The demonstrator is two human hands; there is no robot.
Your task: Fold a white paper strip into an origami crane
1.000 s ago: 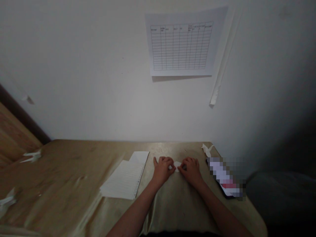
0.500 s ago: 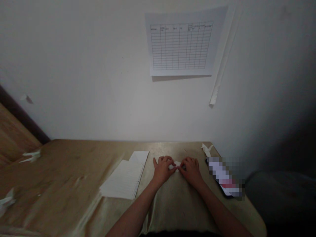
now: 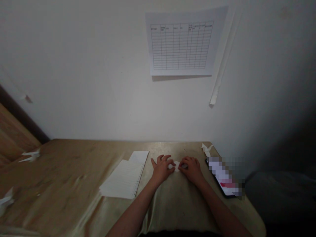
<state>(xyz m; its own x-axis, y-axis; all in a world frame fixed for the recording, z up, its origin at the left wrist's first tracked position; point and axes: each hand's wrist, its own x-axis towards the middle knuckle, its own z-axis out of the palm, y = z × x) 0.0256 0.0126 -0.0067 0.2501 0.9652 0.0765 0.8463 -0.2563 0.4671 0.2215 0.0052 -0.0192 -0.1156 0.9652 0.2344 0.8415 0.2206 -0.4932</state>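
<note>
A small white folded piece of paper point(image 3: 176, 164) lies on the tan cloth-covered table point(image 3: 74, 177), pinched from both sides. My left hand point(image 3: 161, 169) holds its left end with thumb and fingertips, the other fingers spread. My right hand point(image 3: 192, 169) grips its right end with curled fingers. Most of the paper is hidden between the fingertips.
A stack of white lined sheets point(image 3: 125, 178) lies left of my hands. A phone point(image 3: 224, 179) rests at the table's right edge, with a folded paper figure point(image 3: 206, 149) behind it. More folded paper figures point(image 3: 29, 156) sit at the far left. A printed grid sheet point(image 3: 181, 46) hangs on the wall.
Both hands stay on the small paper; the fingers shifted slightly, with the left fingers spreading a little. The paper stays in place.
</note>
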